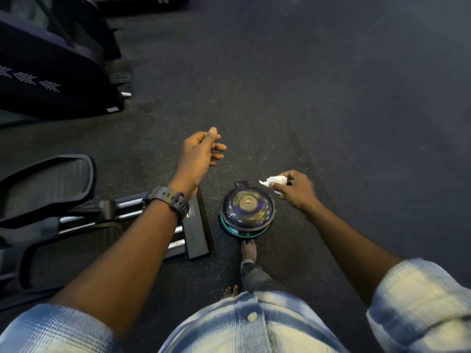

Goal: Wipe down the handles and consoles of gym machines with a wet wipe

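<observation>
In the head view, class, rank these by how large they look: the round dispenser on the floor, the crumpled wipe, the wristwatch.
1. round dispenser
2. wristwatch, though it sits nearer the camera
3. crumpled wipe, pinched by the right hand

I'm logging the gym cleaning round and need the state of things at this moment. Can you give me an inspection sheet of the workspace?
Surface: dark speckled rubber floor, no spills seen.
Job's things: crumpled white wipe pinched in the right hand; elliptical pedal and rails at left, not being touched.
Clutter: round lidded container standing on the floor just ahead of a bare foot.
Hands: left hand holds nothing, fingers loosely curled, watch on its wrist; right hand holds the wipe above the container.
Cables: nothing seen.
Surroundings: dark machine base at upper left; the person wears a plaid shirt.
</observation>
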Motion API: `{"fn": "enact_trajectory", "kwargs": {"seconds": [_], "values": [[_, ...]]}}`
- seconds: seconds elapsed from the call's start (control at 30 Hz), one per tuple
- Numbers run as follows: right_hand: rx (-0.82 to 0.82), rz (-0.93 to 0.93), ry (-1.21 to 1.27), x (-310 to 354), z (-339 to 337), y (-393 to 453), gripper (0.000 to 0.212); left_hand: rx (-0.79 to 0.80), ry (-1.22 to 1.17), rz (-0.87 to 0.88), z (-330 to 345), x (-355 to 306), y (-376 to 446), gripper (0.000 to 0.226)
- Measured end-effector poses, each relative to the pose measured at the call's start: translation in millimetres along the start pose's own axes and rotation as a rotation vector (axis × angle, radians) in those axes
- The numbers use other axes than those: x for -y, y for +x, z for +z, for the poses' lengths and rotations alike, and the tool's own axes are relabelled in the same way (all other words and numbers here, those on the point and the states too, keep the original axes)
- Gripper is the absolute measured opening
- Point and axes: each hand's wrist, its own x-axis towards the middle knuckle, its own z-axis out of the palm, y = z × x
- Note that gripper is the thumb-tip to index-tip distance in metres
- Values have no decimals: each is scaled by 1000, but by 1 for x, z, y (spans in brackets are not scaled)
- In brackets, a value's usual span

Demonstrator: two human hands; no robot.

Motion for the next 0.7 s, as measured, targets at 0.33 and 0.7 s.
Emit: {"fn": "enact_trajectory", "kwargs": {"seconds": [0.33,0.7], "values": [[-4,-13,-15,1,5,5,25,16,17,7,11,-1,-4,32],[60,103,-155,-4,19,5,31,22,55,-31,20,10,-6,34]]}}
